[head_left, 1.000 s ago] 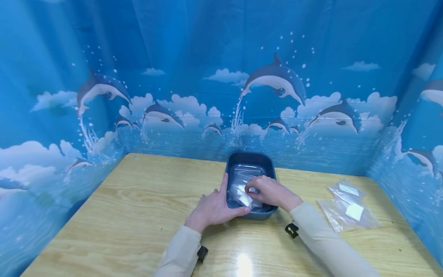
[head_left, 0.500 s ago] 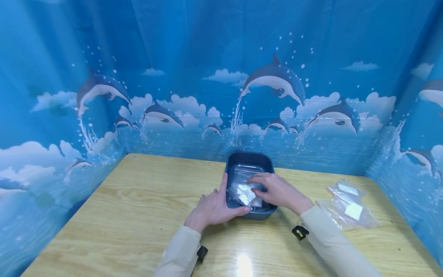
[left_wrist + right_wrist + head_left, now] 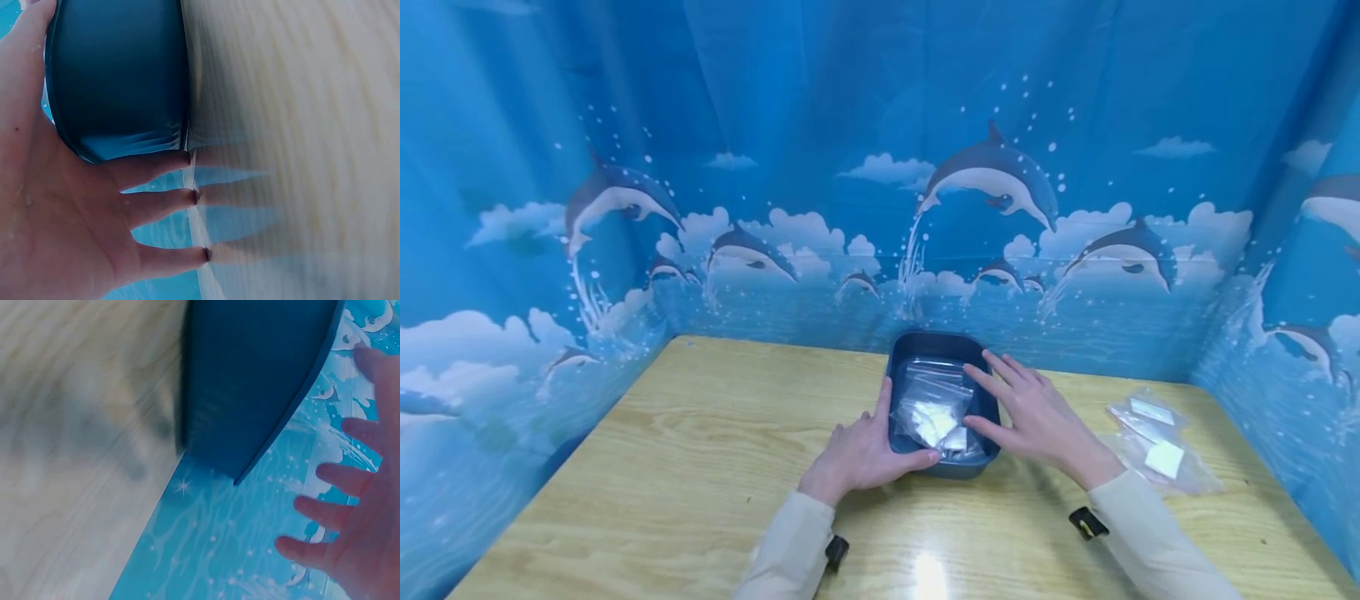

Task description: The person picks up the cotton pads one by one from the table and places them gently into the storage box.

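Note:
A dark blue bin (image 3: 951, 472) stands near the back edge of the table, with clear zip bags (image 3: 928, 408) holding white pieces inside it. My left hand (image 3: 861, 450) is at the bin's near left corner, its thumb over the near rim and its index finger along the left side. In the left wrist view, the other fingers (image 3: 165, 201) are straight, tips on the tabletop. Over the bin's right rim hovers my right hand (image 3: 1037, 417), fingers spread and holding nothing. The right wrist view shows those fingers (image 3: 347, 480) apart from the bin wall (image 3: 250, 375).
To the right on the wooden table (image 3: 700, 433) lie more clear zip bags (image 3: 1165, 454) with white pieces, partly overlapping. A blue dolphin-print curtain (image 3: 850, 167) surrounds the back and sides, close behind the bin.
My right hand has let go of the bags inside the bin, lifted and drawn back to the right with its fingers spreading. The left hand has stayed at the bin's corner.

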A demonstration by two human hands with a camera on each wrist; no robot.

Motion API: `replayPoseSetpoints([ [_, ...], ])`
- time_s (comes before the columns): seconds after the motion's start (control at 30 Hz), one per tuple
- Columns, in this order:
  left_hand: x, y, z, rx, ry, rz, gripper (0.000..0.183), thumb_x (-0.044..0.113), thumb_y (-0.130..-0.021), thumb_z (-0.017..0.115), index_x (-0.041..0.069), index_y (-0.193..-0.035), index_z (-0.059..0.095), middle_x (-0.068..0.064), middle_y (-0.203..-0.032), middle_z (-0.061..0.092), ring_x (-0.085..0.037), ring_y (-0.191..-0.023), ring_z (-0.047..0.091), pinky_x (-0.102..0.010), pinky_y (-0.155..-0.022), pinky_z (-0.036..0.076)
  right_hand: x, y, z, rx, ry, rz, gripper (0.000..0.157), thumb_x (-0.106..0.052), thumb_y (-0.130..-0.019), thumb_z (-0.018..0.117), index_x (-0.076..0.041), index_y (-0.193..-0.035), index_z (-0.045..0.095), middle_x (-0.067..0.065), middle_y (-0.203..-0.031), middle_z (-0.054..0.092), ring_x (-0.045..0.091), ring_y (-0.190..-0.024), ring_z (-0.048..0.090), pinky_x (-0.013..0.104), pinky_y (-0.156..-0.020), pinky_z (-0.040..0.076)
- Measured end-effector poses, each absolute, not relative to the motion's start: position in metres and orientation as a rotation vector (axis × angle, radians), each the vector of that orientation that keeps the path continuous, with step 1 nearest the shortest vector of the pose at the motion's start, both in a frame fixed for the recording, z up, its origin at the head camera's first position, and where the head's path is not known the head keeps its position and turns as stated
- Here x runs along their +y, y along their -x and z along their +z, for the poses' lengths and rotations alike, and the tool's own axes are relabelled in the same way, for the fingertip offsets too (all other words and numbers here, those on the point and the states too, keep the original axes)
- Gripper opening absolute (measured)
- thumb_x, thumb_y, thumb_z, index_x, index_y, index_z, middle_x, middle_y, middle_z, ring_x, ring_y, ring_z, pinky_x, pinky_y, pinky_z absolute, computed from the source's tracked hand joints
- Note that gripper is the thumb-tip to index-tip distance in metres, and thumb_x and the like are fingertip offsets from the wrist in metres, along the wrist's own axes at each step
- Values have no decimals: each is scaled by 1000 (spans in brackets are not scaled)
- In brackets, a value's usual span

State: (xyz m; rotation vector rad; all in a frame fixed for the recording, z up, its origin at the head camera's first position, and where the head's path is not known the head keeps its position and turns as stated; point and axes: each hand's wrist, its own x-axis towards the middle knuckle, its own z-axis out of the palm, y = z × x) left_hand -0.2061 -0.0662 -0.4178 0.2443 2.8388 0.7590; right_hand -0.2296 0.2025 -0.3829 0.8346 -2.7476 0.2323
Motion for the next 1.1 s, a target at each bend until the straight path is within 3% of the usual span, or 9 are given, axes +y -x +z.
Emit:
replayPoseSetpoints([
  [0.13, -66, 206, -418, 2839, -243, 770, 128, 86, -78, 60, 22, -166, -7, -29, -150, 51, -44, -138, 53, -71, -118, 29, 209, 224, -385, -2778, -731, 171, 82, -67, -94, 58, -27, -161, 35, 16, -168, 30, 52, -150, 30, 78, -111, 31],
  [0.47, -67, 206, -420, 2850, -250, 779, 129, 87, -77, 60, 22, -166, -7, -30, -147, 54, -44, -134, 56, -70, -118, 31, 224, 217, -389, -2800, -594, 76, 88, -75, -90, 56, -26, -160, 37, 18, -167, 31, 59, -147, 30, 84, -107, 27],
  [1.1, -67, 206, -420, 2851, -260, 786, 130, 87, -77, 61, 22, -166, -7, -30, -146, 55, -43, -136, 55, -71, -118, 30, 266, 203, -387, -2838, -471, 149, 86, -70, -92, 58, -24, -161, 34, 23, -165, 33, 61, -144, 31, 85, -105, 25],
])
